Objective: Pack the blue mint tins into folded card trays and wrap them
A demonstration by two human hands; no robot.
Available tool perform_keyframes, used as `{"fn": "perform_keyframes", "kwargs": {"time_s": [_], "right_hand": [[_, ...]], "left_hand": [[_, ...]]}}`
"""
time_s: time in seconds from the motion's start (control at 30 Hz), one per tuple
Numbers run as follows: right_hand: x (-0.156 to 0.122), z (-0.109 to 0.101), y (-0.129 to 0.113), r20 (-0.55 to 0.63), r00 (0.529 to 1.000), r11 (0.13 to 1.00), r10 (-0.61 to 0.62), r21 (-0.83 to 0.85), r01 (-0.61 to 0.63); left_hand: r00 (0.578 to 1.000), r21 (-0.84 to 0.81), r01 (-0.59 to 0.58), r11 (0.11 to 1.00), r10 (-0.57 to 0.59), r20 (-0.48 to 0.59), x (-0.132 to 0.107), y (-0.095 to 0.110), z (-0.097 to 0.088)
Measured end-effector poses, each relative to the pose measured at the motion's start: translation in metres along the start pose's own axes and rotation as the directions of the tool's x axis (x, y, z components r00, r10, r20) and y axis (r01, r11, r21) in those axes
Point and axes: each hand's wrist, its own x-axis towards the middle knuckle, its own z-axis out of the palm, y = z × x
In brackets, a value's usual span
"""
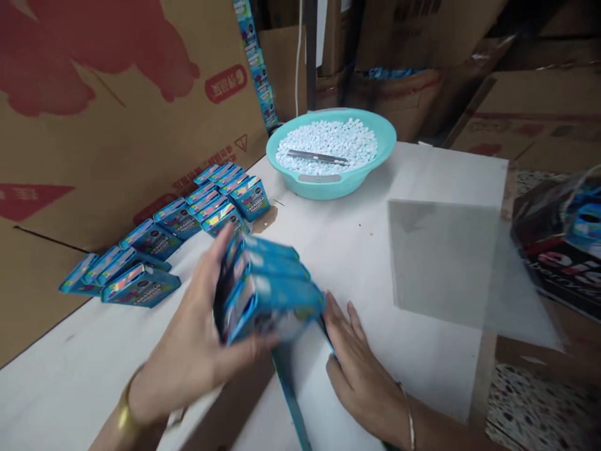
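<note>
My left hand (pixel 197 351) is closed around a stack of several small blue boxes (pixel 267 291), held on edge just above the white table (pixel 357 250). The stack is blurred by motion. My right hand (pixel 359 369) rests on the table to the right of the stack, fingers stretched out and touching its lower edge. A flat blue strip (pixel 293 401) lies under the stack between my hands.
Rows of the same blue boxes (pixel 188 219) stand along the cardboard wall (pixel 94 125) at left. A teal bowl (pixel 328 181) of small white pellets with a metal blade in it sits at the back. A clear plastic sheet (pixel 441 263) lies at right, cartons behind.
</note>
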Motion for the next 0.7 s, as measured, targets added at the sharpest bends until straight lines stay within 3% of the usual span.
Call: {"fn": "perform_keyframes", "kwargs": {"time_s": [0.07,0.17,0.33,0.5,0.63,0.7], "right_hand": [[0.007,0.006,-0.001,-0.049,0.999,1.000,0.009,0.020,-0.008],[0.012,0.007,0.001,-0.051,0.999,0.997,-0.001,0.078,0.005],[0.006,-0.003,0.011,0.076,0.996,0.985,-0.048,0.167,0.034],[-0.001,-0.013,0.017,0.151,0.979,0.982,-0.139,0.151,0.116],[-0.003,-0.012,0.014,0.127,0.968,0.970,-0.216,0.138,0.198],[-0.003,-0.009,0.014,0.101,0.969,0.969,-0.224,0.135,0.209]], "left_hand": [[0.995,-0.052,0.021,0.998,-0.016,0.102,-0.030,0.002,0.003],[0.981,-0.019,-0.006,1.000,0.009,0.192,-0.048,0.007,0.016],[0.962,0.076,-0.077,0.994,0.054,0.267,-0.037,0.021,0.022],[0.945,0.185,-0.116,0.976,0.051,0.324,-0.032,0.025,0.029],[0.925,0.276,-0.125,0.953,0.012,0.379,-0.037,0.022,0.045],[0.921,0.270,-0.178,0.946,0.064,0.384,-0.036,0.021,0.041]]}}
